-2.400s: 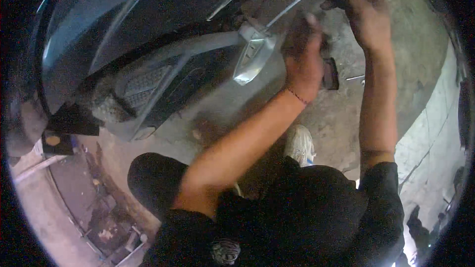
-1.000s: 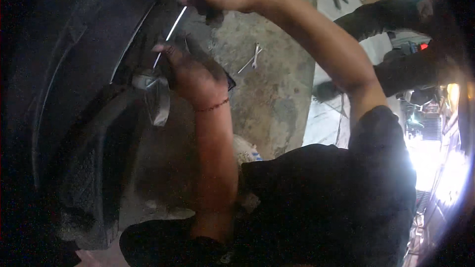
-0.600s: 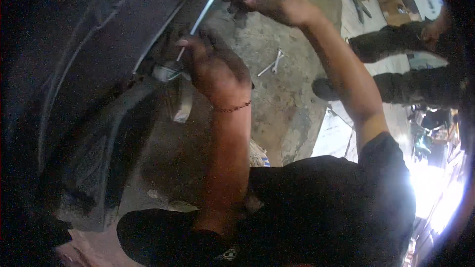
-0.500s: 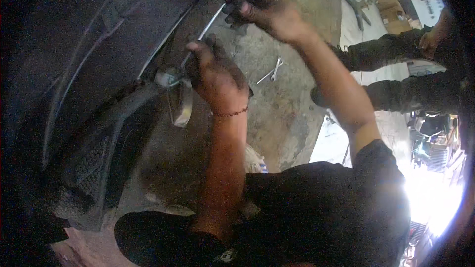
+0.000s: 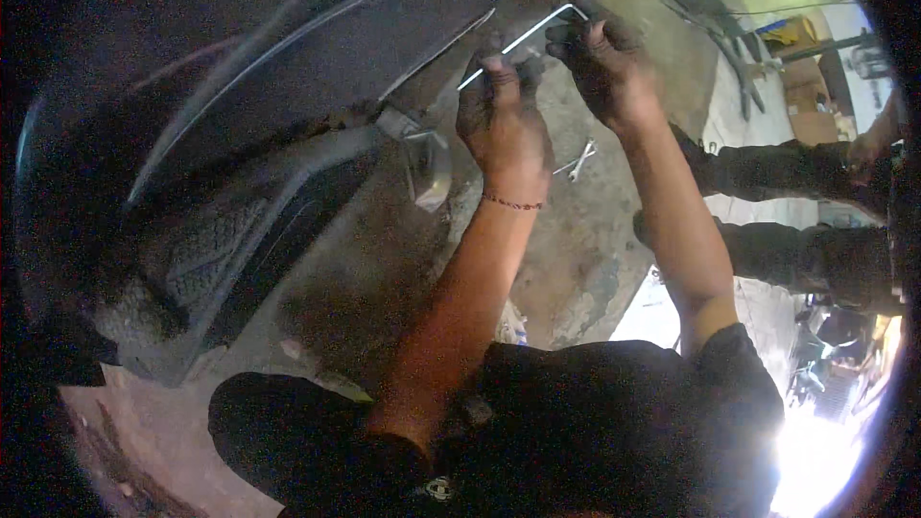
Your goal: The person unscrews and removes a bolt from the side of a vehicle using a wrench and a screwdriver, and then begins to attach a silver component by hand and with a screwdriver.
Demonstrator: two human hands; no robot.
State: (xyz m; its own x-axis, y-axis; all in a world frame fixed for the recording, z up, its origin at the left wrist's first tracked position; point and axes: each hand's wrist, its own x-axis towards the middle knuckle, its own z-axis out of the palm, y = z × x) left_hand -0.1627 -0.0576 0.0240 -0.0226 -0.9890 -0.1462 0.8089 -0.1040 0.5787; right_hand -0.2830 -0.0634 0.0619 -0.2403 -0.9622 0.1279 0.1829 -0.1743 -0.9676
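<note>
A thin, shiny L-shaped metal rod (image 5: 537, 34) spans the gap between my two hands. My left hand (image 5: 508, 129), with a beaded bracelet at the wrist, is closed around the rod's long straight part. At the bent end, the fingers of my right hand (image 5: 619, 72) are closed on the short leg. Both hands have dark, smudged fingers. Just left of my left hand, a pale curved part (image 5: 430, 173) hangs from the underside of a dark vehicle bumper (image 5: 317, 163). The hands are apart from the bumper.
On the stained concrete floor (image 5: 566, 273) lies a small spanner (image 5: 581, 161), partly behind my left hand. Another person's dark trouser legs (image 5: 767, 171) come in from the right. Cardboard boxes (image 5: 806, 96) and a dark metal stand (image 5: 734, 53) are farther back.
Both hands and the rod have shifted right in view, away from the pale hanging part. The rod now slants more flatly and its bent end shows. The whole view has shifted too.
</note>
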